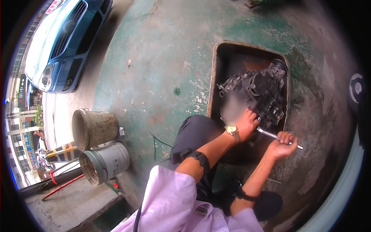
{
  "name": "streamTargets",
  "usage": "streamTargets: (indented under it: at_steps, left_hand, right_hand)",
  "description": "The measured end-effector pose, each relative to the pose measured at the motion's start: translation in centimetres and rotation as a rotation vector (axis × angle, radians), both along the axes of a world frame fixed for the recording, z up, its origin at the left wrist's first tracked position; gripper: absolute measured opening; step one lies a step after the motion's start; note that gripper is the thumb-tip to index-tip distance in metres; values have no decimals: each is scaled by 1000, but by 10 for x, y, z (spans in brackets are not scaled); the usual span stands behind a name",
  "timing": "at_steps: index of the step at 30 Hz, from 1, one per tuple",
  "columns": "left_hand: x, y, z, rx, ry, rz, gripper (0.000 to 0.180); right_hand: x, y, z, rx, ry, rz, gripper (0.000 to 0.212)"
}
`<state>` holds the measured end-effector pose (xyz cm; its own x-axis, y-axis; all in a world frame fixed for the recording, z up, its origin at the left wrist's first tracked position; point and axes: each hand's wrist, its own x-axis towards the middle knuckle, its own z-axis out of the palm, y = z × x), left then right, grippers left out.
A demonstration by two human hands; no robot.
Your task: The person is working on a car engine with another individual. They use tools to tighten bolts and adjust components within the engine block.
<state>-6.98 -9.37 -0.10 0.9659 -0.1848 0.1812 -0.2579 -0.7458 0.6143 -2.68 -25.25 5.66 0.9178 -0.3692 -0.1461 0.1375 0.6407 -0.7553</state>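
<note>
A dark, greasy engine assembly point(257, 85) with several fittings sits in a deep rectangular tub point(211, 91). My right hand point(282, 145) is closed round the handle of a long silver wrench point(269, 134), whose thin end sticks out to the right past my fist. The wrench's other end reaches the near side of the assembly, right beside my left hand point(246, 126). The fingers of that hand are curled against the assembly; what they grip is hidden. A watch point(232, 130) circles my left wrist. A grey blur covers part of the assembly left of my fingers.
Two dirty buckets point(94, 127) point(106, 162) lie tipped at the left, near a red bar point(63, 186). A blue car point(63, 42) stands at the upper left. My bent knee point(199, 133) is close to the tub. A pale curved panel point(340, 185) borders the right.
</note>
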Motion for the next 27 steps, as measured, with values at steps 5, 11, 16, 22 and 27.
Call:
streamTargets:
  at_steps: [5,11,16,22,27]
  left_hand:
    - [-2,0,-7,-4,12,-11,32]
    - [9,-3,-13,-173,75,54,22]
    - [5,1,11,15,37,129,29]
    - [4,1,4,37,94,-45,30]
    - [1,-1,-9,73,54,-11,37]
  right_hand:
    - [2,48,18,-301,-104,124,27]
    - [4,87,25,-956,-140,305,29]
    - [1,81,37,-1093,70,508,30]
    - [-7,65,44,-631,-13,192,28]
    - [-1,7,25,-98,0,-13,36]
